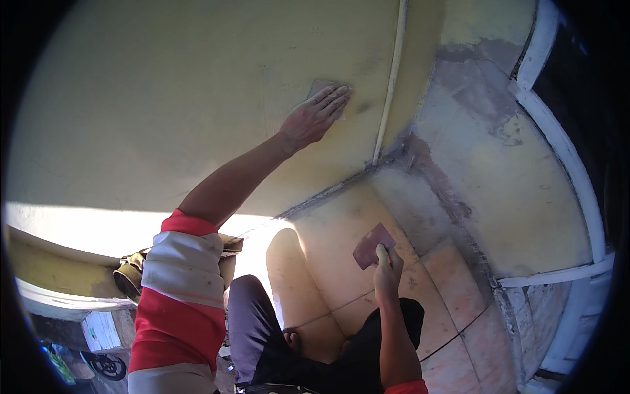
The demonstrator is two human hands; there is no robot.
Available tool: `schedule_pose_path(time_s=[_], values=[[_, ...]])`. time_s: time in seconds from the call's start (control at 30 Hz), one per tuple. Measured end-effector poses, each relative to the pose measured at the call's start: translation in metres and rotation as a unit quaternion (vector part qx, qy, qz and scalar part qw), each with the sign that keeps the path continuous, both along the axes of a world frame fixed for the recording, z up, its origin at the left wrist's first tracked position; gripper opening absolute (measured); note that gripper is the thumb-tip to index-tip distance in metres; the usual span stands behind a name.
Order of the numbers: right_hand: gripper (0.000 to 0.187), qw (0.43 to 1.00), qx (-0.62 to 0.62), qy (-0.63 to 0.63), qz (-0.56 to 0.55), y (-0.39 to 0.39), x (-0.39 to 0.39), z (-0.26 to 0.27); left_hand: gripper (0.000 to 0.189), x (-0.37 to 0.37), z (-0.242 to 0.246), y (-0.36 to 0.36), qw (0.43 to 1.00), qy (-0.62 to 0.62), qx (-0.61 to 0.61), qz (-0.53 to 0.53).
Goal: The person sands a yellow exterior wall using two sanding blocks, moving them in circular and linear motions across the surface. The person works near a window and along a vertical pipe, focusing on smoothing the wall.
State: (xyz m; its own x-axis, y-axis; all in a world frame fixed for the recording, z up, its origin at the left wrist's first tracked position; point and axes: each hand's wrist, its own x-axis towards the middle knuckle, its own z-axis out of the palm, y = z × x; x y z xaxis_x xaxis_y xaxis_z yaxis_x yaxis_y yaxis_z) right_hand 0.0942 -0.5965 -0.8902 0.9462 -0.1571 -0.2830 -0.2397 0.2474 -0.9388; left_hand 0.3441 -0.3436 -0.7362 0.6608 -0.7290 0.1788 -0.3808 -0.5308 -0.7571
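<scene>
My left hand [315, 114] lies flat on the yellow painted wall [197, 98], fingers together, pressing a sheet of sandpaper [319, 87] against the surface. Part of that sheet is hidden under the palm and fingers. Lower right, my right hand [388, 268] pinches a second, reddish-brown piece of sandpaper [369, 246] between thumb and fingers, held above the tiled floor. Dark smudges mark the wall just right of my left hand.
A thin pale conduit [392, 83] runs down the wall to the corner. The adjoining wall [531, 197] has grey patches beneath a white frame [566, 143]. Orange-toned tiles [339, 231] lie around my bent knees. Behind my left sleeve stands a brownish container [129, 277]; a motorcycle wheel [106, 364] shows farther off.
</scene>
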Motion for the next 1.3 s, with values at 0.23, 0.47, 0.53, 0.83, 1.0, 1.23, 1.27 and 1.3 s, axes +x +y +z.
schedule_pose_path(time_s=[0.23,0.47,0.53,0.83,1.0,1.23,1.27,1.3], values=[[0.021,1.0,0.021,-0.003,-0.006,0.004,0.002,-0.004,0.062,-0.015,-0.012,0.051,0.995,0.064,-0.03,-0.07],[0.023,0.999,-0.031,-0.029,0.03,0.013,0.009,-0.027,0.064,-0.013,-0.013,0.001,0.999,0.035,0.027,-0.007],[0.023,0.999,-0.002,-0.032,0.016,0.019,0.005,-0.019,0.065,-0.03,-0.006,0.049,0.999,0.033,0.004,-0.034],[0.023,0.997,-0.06,-0.041,0.032,0.024,0.007,-0.032,0.068,-0.003,0.004,0.008,0.999,0.029,-0.006,-0.031],[0.027,0.999,0.006,-0.043,-0.028,0.02,0.012,-0.023,0.068,-0.024,0.025,0.042,0.999,0.022,0.015,-0.04],[0.024,0.995,-0.082,-0.044,0.037,0.023,0.021,-0.052,0.067,-0.002,0.008,0.009,0.999,0.013,0.006,-0.04],[0.025,0.996,-0.071,-0.046,0.024,0.021,0.02,-0.047,0.067,-0.01,0.016,0.025,0.998,0.027,0.006,-0.055],[0.026,0.997,-0.06,-0.048,0.01,0.019,0.018,-0.042,0.067,-0.014,0.02,0.033,0.997,0.041,0.006,-0.072]])
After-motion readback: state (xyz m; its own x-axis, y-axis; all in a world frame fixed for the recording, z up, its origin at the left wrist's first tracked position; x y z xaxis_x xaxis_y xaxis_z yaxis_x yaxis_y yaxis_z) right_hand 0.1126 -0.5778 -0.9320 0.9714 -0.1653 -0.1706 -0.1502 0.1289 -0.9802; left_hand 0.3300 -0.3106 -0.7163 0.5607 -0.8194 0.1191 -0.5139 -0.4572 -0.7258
